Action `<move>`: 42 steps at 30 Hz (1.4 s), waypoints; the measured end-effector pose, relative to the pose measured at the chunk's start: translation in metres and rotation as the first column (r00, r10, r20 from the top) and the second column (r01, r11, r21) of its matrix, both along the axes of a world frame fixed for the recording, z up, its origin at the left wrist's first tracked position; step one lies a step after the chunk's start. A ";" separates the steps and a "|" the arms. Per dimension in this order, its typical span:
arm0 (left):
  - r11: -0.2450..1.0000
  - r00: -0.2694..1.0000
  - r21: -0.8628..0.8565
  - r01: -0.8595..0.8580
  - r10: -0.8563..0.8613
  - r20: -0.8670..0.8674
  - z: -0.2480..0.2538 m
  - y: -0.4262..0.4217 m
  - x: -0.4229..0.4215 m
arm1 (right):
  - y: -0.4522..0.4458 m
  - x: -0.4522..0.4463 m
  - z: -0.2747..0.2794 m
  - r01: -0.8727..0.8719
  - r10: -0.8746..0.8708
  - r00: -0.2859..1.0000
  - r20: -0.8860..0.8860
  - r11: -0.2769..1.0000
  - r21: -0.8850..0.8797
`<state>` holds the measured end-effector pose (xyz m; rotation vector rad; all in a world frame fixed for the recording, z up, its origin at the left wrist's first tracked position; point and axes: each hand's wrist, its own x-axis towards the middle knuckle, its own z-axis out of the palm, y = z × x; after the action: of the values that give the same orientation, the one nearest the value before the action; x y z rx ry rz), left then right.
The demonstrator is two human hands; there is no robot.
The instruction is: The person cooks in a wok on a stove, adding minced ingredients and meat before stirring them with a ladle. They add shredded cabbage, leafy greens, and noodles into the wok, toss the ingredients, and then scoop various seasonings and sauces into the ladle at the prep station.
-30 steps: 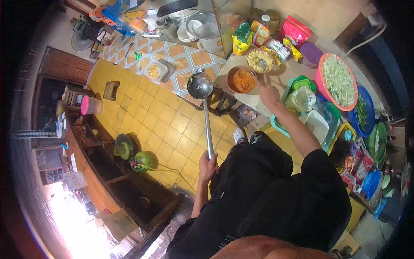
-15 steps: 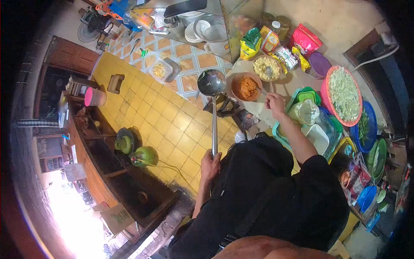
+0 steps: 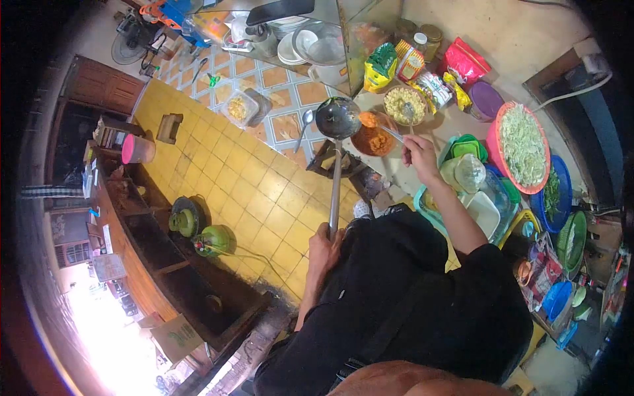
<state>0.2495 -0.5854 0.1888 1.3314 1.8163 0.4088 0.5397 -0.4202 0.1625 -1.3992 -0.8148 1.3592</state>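
Observation:
My left hand (image 3: 325,247) is wrapped round the handle of a long metal ladle (image 3: 337,188), whose dark round bowl is raised at the tiled counter's edge. In my right hand (image 3: 420,153) is a spoon (image 3: 392,133), its tip heaped with orange paste (image 3: 368,119). The heap hangs between the ladle bowl and a brown bowl (image 3: 374,142) of the same paste. Just behind stands a bowl of chopped pale yellow pieces (image 3: 405,105) with its own spoon in it.
A pink basin of shredded cabbage (image 3: 522,145), a blue basin of green leaves (image 3: 552,191) and a teal tray (image 3: 505,211) of containers are at the right. Seasoning packets (image 3: 409,61) line the back. Another spoon (image 3: 304,125) lies on the tiled counter (image 3: 274,79). Gas cylinders (image 3: 214,240) stand on the floor.
My right hand has lifted a spoonful of orange paste out of the brown bowl towards the ladle. The ladle's bowl has shifted right, closer to the brown bowl.

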 end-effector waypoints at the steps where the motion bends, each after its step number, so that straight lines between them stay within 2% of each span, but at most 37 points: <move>1: 0.999 1.000 -0.032 0.003 -0.003 0.019 0.002 0.001 0.002 | 0.003 -0.004 0.003 -0.021 0.021 1.000 0.010 1.000 0.017; 2: 0.998 0.999 -0.064 0.008 -0.005 0.039 0.005 0.002 0.004 | 0.005 -0.008 0.002 -0.017 0.016 1.000 0.016 1.000 0.017; 4: 0.997 0.999 -0.068 0.036 -0.033 0.040 0.010 0.004 0.007 | 0.009 -0.017 -0.002 -0.107 0.078 0.973 0.215 0.986 0.127; 5: 0.996 0.998 -0.074 0.059 -0.057 0.035 0.013 0.005 0.007 | 0.010 -0.023 0.002 -0.071 0.038 0.948 0.317 0.993 0.095; 6: 0.995 0.997 -0.075 0.064 -0.061 0.037 0.015 0.004 0.007 | 0.010 -0.022 -0.001 -0.066 0.033 0.947 0.318 0.993 0.093; 8: 0.995 0.995 -0.039 0.094 -0.093 0.025 0.017 0.004 0.008 | 0.010 -0.021 -0.007 -0.106 -0.037 0.752 0.659 0.979 0.175; 12: 0.990 0.990 -0.021 0.140 -0.139 0.036 0.019 0.000 0.006 | -0.002 -0.015 -0.015 -0.051 -0.075 0.784 0.616 0.982 0.184; 14: 0.989 0.989 0.045 0.141 -0.143 0.044 0.016 -0.002 0.005 | -0.005 -0.011 -0.021 -0.059 -0.141 0.783 0.606 0.953 0.298; 18: 0.987 0.987 -0.033 0.157 -0.156 0.028 0.015 -0.003 0.004 | -0.018 -0.003 -0.020 -0.093 -0.074 0.780 0.621 0.968 0.232; 20: 0.996 0.991 -0.030 0.090 -0.086 0.103 0.003 -0.006 0.001 | -0.018 -0.002 -0.027 -0.051 -0.160 0.823 0.545 0.935 0.352; 21: 0.995 0.992 -0.024 0.100 -0.097 0.083 -0.001 -0.007 0.000 | -0.020 -0.001 -0.030 -0.046 -0.168 0.823 0.543 0.933 0.357; 23: 0.997 0.993 -0.045 0.060 -0.055 0.101 0.003 -0.007 0.004 | -0.024 -0.004 -0.021 0.007 -0.251 0.684 0.685 0.941 0.338; 24: 0.997 0.993 -0.080 0.017 -0.007 0.116 0.004 -0.007 0.007 | -0.022 -0.004 -0.025 0.020 -0.263 0.681 0.683 0.940 0.341; 26: 0.991 0.989 -0.116 -0.067 0.082 0.125 0.000 -0.010 0.012 | -0.018 -0.001 -0.043 -0.116 -0.184 0.657 0.731 0.934 0.339; 28: 0.995 0.984 -0.076 -0.059 0.070 0.163 0.002 -0.011 0.014 | -0.011 0.004 -0.054 -0.185 -0.036 0.687 0.726 0.957 0.222; 30: 0.995 0.974 -0.060 -0.076 0.087 0.209 0.005 -0.014 0.018 | -0.008 0.012 -0.077 -0.250 -0.211 0.620 0.755 0.859 0.446; 31: 0.995 0.965 -0.036 -0.094 0.100 0.242 0.006 -0.017 0.022 | -0.021 0.024 -0.066 -0.224 -0.216 0.617 0.757 0.874 0.432; 33: 0.990 0.942 -0.066 -0.126 0.140 0.306 0.009 -0.022 0.030 | -0.044 0.045 0.002 -0.360 0.171 0.616 0.769 0.929 0.081; 35: 0.989 0.939 -0.058 -0.133 0.145 0.312 0.006 -0.031 0.041 | -0.078 0.087 0.043 -0.389 0.145 0.546 0.825 0.916 0.097; 37: 0.979 0.888 -0.093 -0.179 0.202 0.413 0.012 -0.038 0.057 | -0.115 0.134 0.075 -0.374 0.320 0.287 0.903 0.905 -0.202; 38: 0.977 0.890 -0.100 -0.186 0.211 0.405 0.012 -0.042 0.067 | -0.131 0.151 0.093 -0.376 0.475 0.132 0.870 0.836 -0.399; 39: 0.971 0.885 -0.102 -0.217 0.240 0.399 0.012 -0.046 0.077 | -0.150 0.172 0.086 -0.421 0.518 0.041 0.854 0.784 -0.456; 42: 0.964 0.877 -0.091 -0.252 0.267 0.400 0.014 -0.055 0.104 | -0.187 0.191 0.036 -0.351 0.527 -0.013 0.849 0.793 -0.498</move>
<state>0.3539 -0.6402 0.2023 0.8909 1.6335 0.7380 0.7304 -0.6070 0.1982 -2.2925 -2.2988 0.6687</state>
